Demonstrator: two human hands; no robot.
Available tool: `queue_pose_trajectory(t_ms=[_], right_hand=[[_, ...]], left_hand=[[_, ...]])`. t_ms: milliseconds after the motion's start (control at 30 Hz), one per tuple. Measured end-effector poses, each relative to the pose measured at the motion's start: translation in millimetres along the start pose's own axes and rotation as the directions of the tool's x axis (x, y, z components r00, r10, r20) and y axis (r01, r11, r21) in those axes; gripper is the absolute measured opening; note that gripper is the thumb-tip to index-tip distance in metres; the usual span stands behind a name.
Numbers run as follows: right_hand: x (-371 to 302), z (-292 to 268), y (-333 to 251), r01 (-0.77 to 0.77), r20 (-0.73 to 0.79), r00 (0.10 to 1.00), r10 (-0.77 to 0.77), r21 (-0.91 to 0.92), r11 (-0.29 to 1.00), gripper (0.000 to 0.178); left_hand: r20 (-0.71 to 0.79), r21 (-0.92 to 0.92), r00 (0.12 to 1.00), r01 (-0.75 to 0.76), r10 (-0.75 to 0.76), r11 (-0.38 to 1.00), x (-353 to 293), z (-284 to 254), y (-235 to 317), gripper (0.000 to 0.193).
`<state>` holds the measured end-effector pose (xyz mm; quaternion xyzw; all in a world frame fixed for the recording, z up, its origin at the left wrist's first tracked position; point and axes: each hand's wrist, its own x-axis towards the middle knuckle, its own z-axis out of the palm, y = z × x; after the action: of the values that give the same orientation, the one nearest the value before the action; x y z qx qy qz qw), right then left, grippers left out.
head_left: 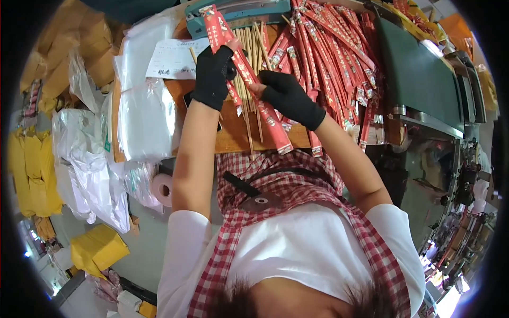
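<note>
My left hand [213, 74], in a black glove with bare fingertips, is closed around red printed paper chopstick sleeves. One long sleeve [271, 121] slants from its fingers down to the right, toward the table's near edge. Another sleeve [212, 27] sticks up above the same hand. My right hand [290, 98], gloved alike, pinches the long sleeve near its middle between thumb and fingers. Whether a chopstick sits inside it, I cannot tell. Loose wooden chopsticks [247, 40] lie behind and between my hands, some pointing toward me.
Many red sleeves [334, 50] are heaped at the right of the wooden table [236, 130]. A teal machine [254, 11] stands at the back, a dark green cabinet [421, 74] at the right. Clear plastic bags [146, 122] and a paper sheet [176, 57] lie left.
</note>
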<state>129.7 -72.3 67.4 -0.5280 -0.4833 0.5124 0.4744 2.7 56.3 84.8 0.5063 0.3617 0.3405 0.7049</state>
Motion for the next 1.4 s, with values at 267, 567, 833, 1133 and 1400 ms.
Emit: queue_pose_trajectory(t_ms=[267, 567, 833, 1133, 1400], right_hand=[[-25.4, 23.3, -1.1, 0.225, 0.17, 0.971, -0.165, -0.439, 0.87, 0.028], [-38.1, -3.6, 31.5, -0.038, -0.188, 0.974, 0.127, 0.414, 0.909, 0.02], [-45.3, 52.0, 32.0, 0.125, 0.136, 0.987, -0.084, -0.329, 0.936, 0.039], [43.0, -10.3, 50.2, -0.171, -0.366, 0.909, -0.198, -0.762, 0.625, 0.028], [113.9, -57.8, 88.5, -0.482, -0.556, 0.83, 0.031, -0.69, 0.54, 0.034]], left_hand=[[-0.011, -0.276, 0.998, 0.059, -0.064, 0.959, 30.9, -54.6, -36.9, 0.015], [-0.344, -0.041, 0.898, -0.307, 0.275, 0.951, 1.6, -39.3, 30.1, 0.02], [-0.133, -0.456, 0.991, -0.06, -0.001, 0.888, 30.3, -169.2, -35.3, 0.027], [-0.2, 0.078, 0.979, 0.041, -0.025, 0.996, -7.6, -63.0, -64.0, 0.03], [-0.183, 0.376, 0.98, 0.142, -0.077, 0.916, 22.3, -50.6, -99.4, 0.038]])
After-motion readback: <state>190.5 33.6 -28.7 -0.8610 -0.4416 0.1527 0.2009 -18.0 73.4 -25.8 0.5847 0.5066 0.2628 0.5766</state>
